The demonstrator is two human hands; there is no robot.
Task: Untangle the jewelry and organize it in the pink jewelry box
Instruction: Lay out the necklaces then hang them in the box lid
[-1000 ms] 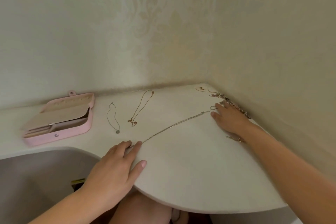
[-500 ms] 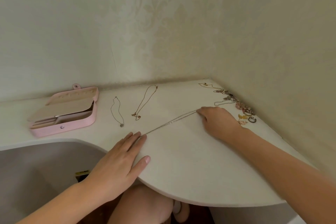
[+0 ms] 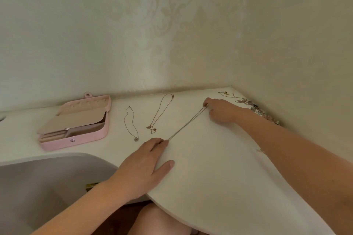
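Note:
A long silver chain (image 3: 186, 124) lies stretched across the white tabletop (image 3: 219, 168). My left hand (image 3: 145, 162) lies flat, its fingertips pressing the chain's near end. My right hand (image 3: 221, 109) holds the far end with curled fingers. Two necklaces lie laid out apart: a silver one with a round pendant (image 3: 130, 124) and a gold one (image 3: 160, 113). The pink jewelry box (image 3: 76, 122) stands open at the left. A tangle of jewelry (image 3: 256, 108) lies along the right wall.
Walls close the table's back and right sides. The table's curved front edge runs under my left wrist, with a grey surface (image 3: 47, 183) below at the left. A small piece of jewelry (image 3: 260, 151) lies by my right forearm.
My right hand has drawn the chain's far end away from the tangle toward the middle back, doubling the chain into two strands. My left hand stays pressing the near end.

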